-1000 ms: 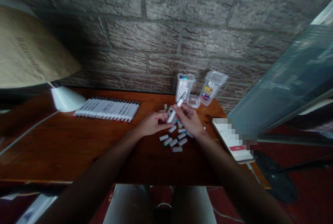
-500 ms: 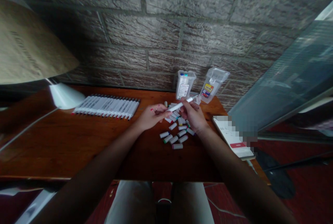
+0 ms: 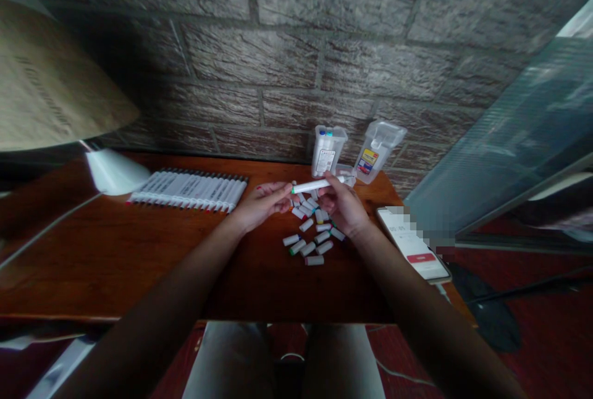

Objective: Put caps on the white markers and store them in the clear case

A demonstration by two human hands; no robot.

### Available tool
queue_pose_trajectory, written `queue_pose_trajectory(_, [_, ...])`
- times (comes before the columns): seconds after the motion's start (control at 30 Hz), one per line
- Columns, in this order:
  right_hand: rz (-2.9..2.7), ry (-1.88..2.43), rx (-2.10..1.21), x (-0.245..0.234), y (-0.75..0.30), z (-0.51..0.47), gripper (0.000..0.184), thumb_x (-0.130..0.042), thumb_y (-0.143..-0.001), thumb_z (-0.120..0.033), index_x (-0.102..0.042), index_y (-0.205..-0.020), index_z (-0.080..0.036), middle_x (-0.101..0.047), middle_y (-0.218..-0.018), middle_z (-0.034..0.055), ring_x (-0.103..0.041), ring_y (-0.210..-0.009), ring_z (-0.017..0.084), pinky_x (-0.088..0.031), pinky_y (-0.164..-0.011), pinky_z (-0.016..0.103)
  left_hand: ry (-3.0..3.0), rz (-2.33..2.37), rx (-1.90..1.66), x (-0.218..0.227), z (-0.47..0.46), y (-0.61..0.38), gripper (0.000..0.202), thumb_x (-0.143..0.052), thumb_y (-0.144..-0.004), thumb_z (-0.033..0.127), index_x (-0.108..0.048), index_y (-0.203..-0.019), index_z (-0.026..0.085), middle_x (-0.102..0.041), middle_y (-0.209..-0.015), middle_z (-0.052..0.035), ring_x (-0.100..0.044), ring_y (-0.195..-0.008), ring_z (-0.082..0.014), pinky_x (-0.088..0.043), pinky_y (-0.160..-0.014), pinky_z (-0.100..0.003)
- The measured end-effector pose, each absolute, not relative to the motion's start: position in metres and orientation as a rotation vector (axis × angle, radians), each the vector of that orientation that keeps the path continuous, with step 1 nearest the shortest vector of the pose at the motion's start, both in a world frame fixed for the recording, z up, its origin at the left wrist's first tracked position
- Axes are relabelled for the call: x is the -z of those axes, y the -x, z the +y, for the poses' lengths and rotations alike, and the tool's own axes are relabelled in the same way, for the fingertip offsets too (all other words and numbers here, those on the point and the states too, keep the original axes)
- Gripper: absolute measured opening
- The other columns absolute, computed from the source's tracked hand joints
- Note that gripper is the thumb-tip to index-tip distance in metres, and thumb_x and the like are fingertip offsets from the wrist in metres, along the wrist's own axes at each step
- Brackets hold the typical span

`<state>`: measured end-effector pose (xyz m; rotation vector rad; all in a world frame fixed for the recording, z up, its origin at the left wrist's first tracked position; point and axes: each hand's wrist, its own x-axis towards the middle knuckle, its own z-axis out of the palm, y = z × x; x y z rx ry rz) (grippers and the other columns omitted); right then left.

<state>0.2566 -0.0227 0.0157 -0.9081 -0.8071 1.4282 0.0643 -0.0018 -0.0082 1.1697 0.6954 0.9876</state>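
A white marker (image 3: 311, 186) with a green left end is held nearly level above a pile of loose marker caps (image 3: 309, 226). My right hand (image 3: 343, 204) is closed round its right half. My left hand (image 3: 266, 204) is closed, with thumb and fingertips at the green end; whether a cap is also between them is hidden. The caps are white with coloured ends, and my hands partly cover those at the back. On the left lies a row of white markers (image 3: 189, 189), side by side, with dark far ends.
Behind the caps stand a clear box with a few markers (image 3: 328, 155) and another clear box with a yellow label (image 3: 377, 155). A phone (image 3: 412, 244) lies at the table's right edge. A lamp (image 3: 113, 170) stands at the left, and a stone wall (image 3: 278, 59) rises behind.
The marker has turned more level, and its green end now shows at the left. My left hand has shifted slightly left; the right hand keeps its grip. The caps lie as before.
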Motion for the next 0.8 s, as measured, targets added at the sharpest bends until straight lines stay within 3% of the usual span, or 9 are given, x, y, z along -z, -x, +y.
queue_pose_trajectory(0.2, [-0.793,0.834,-1.510,-0.0172,-0.2583,-0.0241,0.042,-0.089,-0.059,-0.047,-0.072,-0.081,-0.017,-0.053,-0.052,-0.0075,-0.027,-0.042,0.003,-0.016,-0.038,0.020,-1.216,0.642,-0.942,0.0110,-0.0032,-0.0647,0.046,-0.082,-0.071,0.055,-0.070,-0.081,0.012,-0.070,-0.074,-0.0046,-0.052,-0.057,-0.0069,-0.039,-0.056,-0.022])
queue_pose_trajectory(0.43, [-0.752,0.815,-1.598,-0.0165,-0.2568,-0.0257,0.041,-0.091,-0.058,-0.043,-0.069,-0.079,-0.016,-0.051,-0.054,-0.0088,-0.027,-0.043,0.002,-0.019,-0.039,0.019,-1.214,0.631,-0.926,0.0108,-0.0056,-0.0658,0.051,-0.082,-0.069,0.060,-0.066,-0.078,0.012,-0.065,-0.067,-0.0016,-0.053,-0.056,-0.0075,-0.041,-0.056,-0.022])
queue_pose_trajectory(0.8, [-0.798,0.860,-1.549,-0.0180,-0.2576,-0.0249,0.041,-0.087,-0.062,-0.049,-0.061,-0.071,-0.019,-0.049,-0.054,-0.0090,-0.025,-0.043,0.004,-0.018,-0.039,0.023,-1.296,0.633,-0.886,0.0120,-0.0037,-0.0646,0.046,-0.081,-0.071,0.055,-0.068,-0.081,0.013,-0.067,-0.073,-0.0030,-0.054,-0.060,-0.0085,-0.043,-0.059,-0.023])
